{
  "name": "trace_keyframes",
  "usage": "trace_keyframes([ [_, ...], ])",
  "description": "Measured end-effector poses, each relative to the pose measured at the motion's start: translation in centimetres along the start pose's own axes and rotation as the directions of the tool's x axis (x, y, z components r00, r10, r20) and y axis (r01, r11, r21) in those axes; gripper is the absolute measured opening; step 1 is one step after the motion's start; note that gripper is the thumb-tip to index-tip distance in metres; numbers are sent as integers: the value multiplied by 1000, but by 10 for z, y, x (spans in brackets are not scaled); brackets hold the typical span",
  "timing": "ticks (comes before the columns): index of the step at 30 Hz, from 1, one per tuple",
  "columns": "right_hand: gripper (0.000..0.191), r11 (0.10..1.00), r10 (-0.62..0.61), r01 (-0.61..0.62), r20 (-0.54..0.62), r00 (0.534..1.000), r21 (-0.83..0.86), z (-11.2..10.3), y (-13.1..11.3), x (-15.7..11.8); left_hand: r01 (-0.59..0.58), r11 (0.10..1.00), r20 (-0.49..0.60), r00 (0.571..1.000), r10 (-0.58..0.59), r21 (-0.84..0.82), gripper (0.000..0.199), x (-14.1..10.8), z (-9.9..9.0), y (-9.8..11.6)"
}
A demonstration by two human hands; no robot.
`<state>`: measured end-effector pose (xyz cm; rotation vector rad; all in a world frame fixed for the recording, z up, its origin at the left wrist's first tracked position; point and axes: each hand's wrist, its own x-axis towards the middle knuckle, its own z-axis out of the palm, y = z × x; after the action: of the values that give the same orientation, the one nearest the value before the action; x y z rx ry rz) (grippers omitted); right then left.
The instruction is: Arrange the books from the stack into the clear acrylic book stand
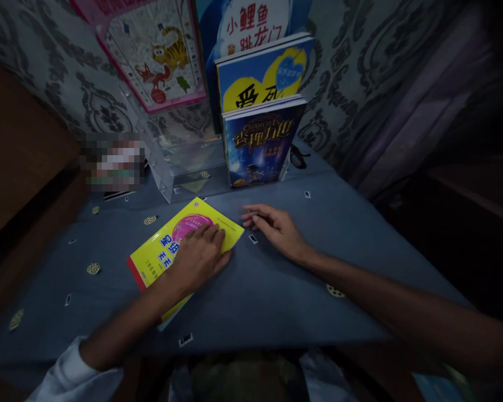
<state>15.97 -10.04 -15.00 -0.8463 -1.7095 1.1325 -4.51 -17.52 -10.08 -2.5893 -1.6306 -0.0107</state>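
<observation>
A yellow book point(155, 258) with a pink circle and blue lettering lies at a slant on the blue-grey tablecloth. My left hand point(203, 245) rests palm down across its cover, fingers slightly bent over the surface, hiding part of the title. To the right of the book, my right hand point(279, 226) hovers at or just above the cloth, its fingers loosely stretched out with nothing in them. Behind both hands, a clear plastic rack point(167, 178) holds upright books: a dark blue one point(257, 151) in front and a blue-and-yellow one point(251, 84) behind it.
A taller blue book point(251, 25) stands at the back of the rack, with a pink-edged pack point(155, 61) to its left. Dark glasses point(298, 157) lie right of the rack. Some blurred-out items point(115, 164) sit at the table's left. A patterned curtain point(343, 72) hangs behind.
</observation>
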Motion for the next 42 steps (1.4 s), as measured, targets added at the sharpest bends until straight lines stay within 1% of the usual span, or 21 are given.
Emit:
trace_keyframes([
  [3, 32, 1000, -10, 10, 1, 1000, -23, 1, -2, -1, 7, 999, 55, 998, -9, 33, 16, 4, -7, 6],
  [5, 33, 999, -20, 20, -9, 1000, -37, 1, -3, -2, 16, 1000, 72, 997, -17, 18, 13, 5, -10, 9],
  [10, 32, 994, -77, 74, -27, 997, -78, 1, -6, -3, -7, 999, 38, 999, 9, -52, 19, 5, -11, 7],
  [14, 34, 986, -116, 114, -14, 993, -121, 3, -13, -6, -9, 1000, 17, 1000, 9, -21, 23, 4, -9, 6],
  [17, 35, 970, -149, 151, 26, 988, -190, 3, -18, -10, -6, 1000, 34, 999, 5, 30, 26, 4, -7, 10],
  [19, 36, 946, -177, 195, 89, 980, -258, 4, -19, -11, -5, 999, 20, 1000, 4, 52, 25, 3, -5, 13],
  [22, 34, 882, -219, 280, 197, 956, -379, 5, -17, -12, -27, 998, -24, 999, 28, 52, 21, 0, -3, 12],
  [24, 33, 840, -234, 317, 233, 944, -441, 6, -14, -12, -65, 998, -37, 997, 65, 18, 20, -3, -2, 5],
  [26, 34, 817, -249, 340, 248, 936, -466, 7, -11, -13, -73, 997, -41, 997, 72, -13, 22, -8, -1, -9],
  [27, 34, 809, -260, 354, 254, 932, -469, 7, -11, -13, -46, 999, -44, 998, 45, -13, 24, -12, -1, -18],
  [29, 33, 790, -283, 384, 271, 920, -478, 8, -11, -15, 81, 997, -49, 996, -80, 17, 33, -21, 1, -39],
  [31, 33, 768, -301, 407, 283, 911, -495, 9, -11, -16, 236, 971, -21, 972, -236, 33, 45, -31, 2, -57],
  [33, 31, 749, -312, 427, 298, 902, -507, 11, -12, -17, 334, 942, 48, 941, -335, 23, 52, -43, 0, -68],
  [35, 30, 735, -321, 452, 328, 888, -505, 14, -12, -14, 388, 921, 104, 916, -388, 27, 53, -52, -3, -70],
  [36, 29, 729, -322, 467, 350, 879, -501, 17, -12, -12, 412, 910, 116, 903, -414, 39, 52, -55, -6, -69],
  [39, 29, 705, -318, 500, 406, 857, -503, 25, -11, 0, 489, 869, 124, 860, -495, 80, 48, -61, -12, -62],
  [42, 30, 686, -289, 500, 432, 854, -529, 32, -9, 18, 548, 831, 118, 823, -556, 95, 47, -60, -13, -60],
])
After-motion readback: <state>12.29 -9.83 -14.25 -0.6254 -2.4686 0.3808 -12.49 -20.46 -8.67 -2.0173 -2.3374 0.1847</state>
